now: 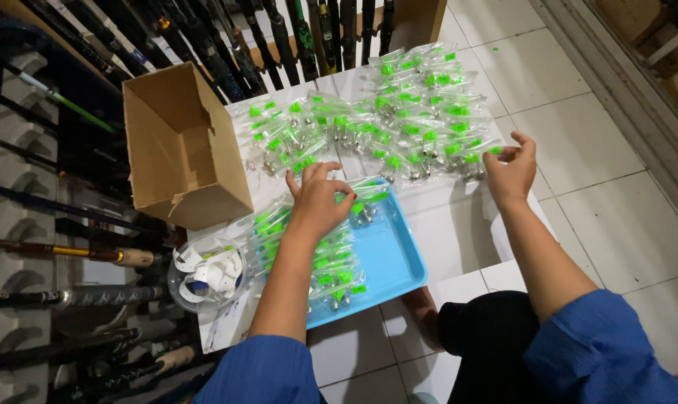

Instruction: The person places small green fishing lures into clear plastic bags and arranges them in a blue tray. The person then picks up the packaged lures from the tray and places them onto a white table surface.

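Many clear green-tagged packets (399,112) are spread in rows for sorting; one at the row's end is pinched by the right hand (512,170), while the left hand (318,200) rests open-fingered on packets in a blue tray (395,262).

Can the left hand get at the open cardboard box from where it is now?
Probably yes: the left hand rests over the packets on the blue tray, and the cardboard box stands close beside it, its opening unobstructed.
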